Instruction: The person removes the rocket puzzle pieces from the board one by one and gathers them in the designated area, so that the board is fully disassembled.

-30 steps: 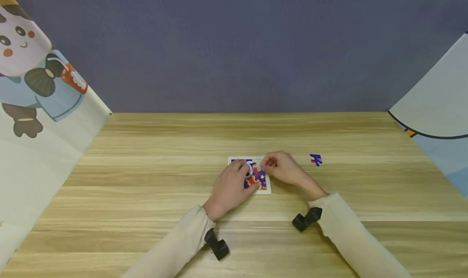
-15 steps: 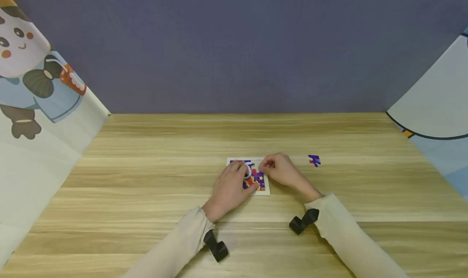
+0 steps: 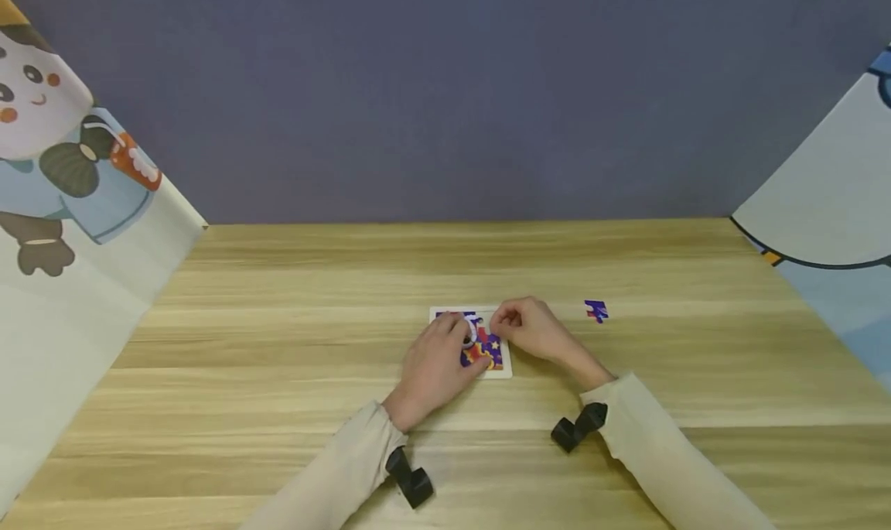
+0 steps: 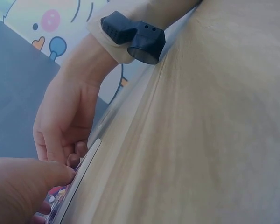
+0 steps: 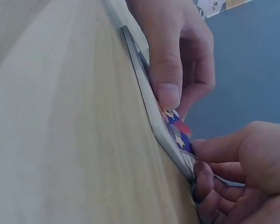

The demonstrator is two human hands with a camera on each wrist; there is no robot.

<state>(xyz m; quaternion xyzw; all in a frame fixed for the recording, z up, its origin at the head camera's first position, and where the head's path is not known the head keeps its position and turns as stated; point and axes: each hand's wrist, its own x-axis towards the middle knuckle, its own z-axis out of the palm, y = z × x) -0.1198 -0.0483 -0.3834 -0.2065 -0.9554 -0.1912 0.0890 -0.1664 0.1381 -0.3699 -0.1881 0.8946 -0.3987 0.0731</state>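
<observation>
A small jigsaw puzzle in a white-rimmed tray (image 3: 506, 365) lies on the table, printed in purple with red and yellow shapes. My left hand (image 3: 433, 369) rests over its left part, fingers and thumb lying on the printed surface and hiding much of it. At the tray's upper right, my right hand (image 3: 532, 330) pinches with thumb and fingertips at a puzzle piece (image 5: 183, 140). In the right wrist view a yellow star shows beside that thumb; fingers cover part of the piece. Right of the right hand, a loose purple puzzle piece (image 3: 596, 310) lies on the table.
The wood-grain table (image 3: 313, 282) meets a dark blue-grey wall (image 3: 445, 97) behind. Cartoon-printed panels stand at the left (image 3: 83, 174) and right (image 3: 821, 174). A black wrist camera (image 3: 409, 477) sits on the left sleeve, and another black camera (image 3: 579, 428) on the right one.
The head view has tilted a little, so the table sits slightly lower in it. Both hands stay at nearly the same places on the puzzle, and the loose piece has not moved.
</observation>
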